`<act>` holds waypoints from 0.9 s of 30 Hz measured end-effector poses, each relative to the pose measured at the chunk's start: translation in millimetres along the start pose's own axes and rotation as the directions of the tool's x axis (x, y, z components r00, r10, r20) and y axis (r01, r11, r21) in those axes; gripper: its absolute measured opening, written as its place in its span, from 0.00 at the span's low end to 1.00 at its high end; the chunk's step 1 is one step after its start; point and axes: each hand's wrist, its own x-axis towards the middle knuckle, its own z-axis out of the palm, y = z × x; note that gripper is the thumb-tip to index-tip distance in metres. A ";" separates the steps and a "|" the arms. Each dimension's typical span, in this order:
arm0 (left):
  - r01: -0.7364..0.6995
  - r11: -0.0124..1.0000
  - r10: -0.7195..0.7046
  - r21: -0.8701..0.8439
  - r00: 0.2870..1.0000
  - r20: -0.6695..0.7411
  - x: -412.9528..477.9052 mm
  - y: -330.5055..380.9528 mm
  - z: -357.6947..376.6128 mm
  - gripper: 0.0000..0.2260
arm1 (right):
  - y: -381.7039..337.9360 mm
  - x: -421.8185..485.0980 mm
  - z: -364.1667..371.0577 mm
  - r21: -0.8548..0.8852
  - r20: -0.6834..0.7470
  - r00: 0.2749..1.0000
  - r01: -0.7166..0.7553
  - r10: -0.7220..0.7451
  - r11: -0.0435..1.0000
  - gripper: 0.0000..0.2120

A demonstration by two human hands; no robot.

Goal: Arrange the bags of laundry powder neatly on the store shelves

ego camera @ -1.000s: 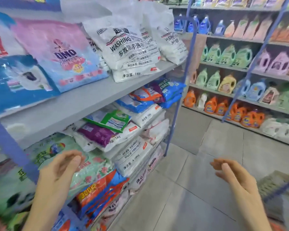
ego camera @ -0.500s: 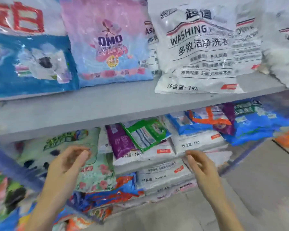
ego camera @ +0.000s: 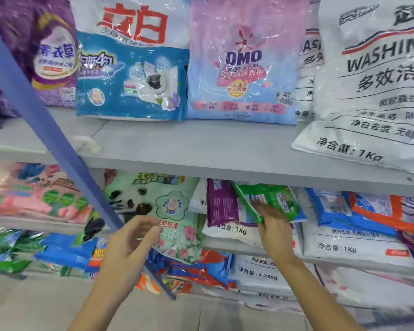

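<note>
A small green laundry powder bag [ego camera: 277,199] lies tilted on the middle shelf, on top of a purple bag [ego camera: 221,201] and white 1 kg bags [ego camera: 234,231]. My right hand [ego camera: 274,223] reaches up to it, and its fairly straight fingers touch the bag's lower left edge. My left hand [ego camera: 132,240] hovers with loosely curled fingers and holds nothing, in front of a large pale green bag [ego camera: 172,201] that stands on the same shelf.
The grey upper shelf [ego camera: 201,144] carries upright bags: a lavender purple bag [ego camera: 50,56], a blue-white bag [ego camera: 132,75], a pink OMO bag [ego camera: 244,68] and a white WASHING bag [ego camera: 378,96]. A blue shelf post [ego camera: 46,120] slants across the left. Blue and orange bags [ego camera: 359,211] are piled at the right.
The view has swung left and closer to the shelves. My right hand has risen from below the middle shelf to the green bag. My left hand has kept its place near the pale green bag.
</note>
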 end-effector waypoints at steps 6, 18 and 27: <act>0.050 0.998 -0.047 -0.045 0.997 0.064 -1.6 -4.2 4.8 0.08 | 0.0 14.7 -77.2 0.319 0.126 0.972 -0.230 0.200 0.919 0.14; 0.114 0.990 -0.045 -0.083 0.813 0.581 -10.9 -7.3 75.3 0.36 | -65.7 -7.5 -210.9 0.792 0.369 0.911 -0.411 0.181 0.451 0.38; 0.168 0.910 0.005 -0.379 0.909 0.417 -8.3 53.7 42.5 0.07 | -131.4 11.1 -243.8 0.932 0.260 0.950 -0.294 0.175 0.211 0.18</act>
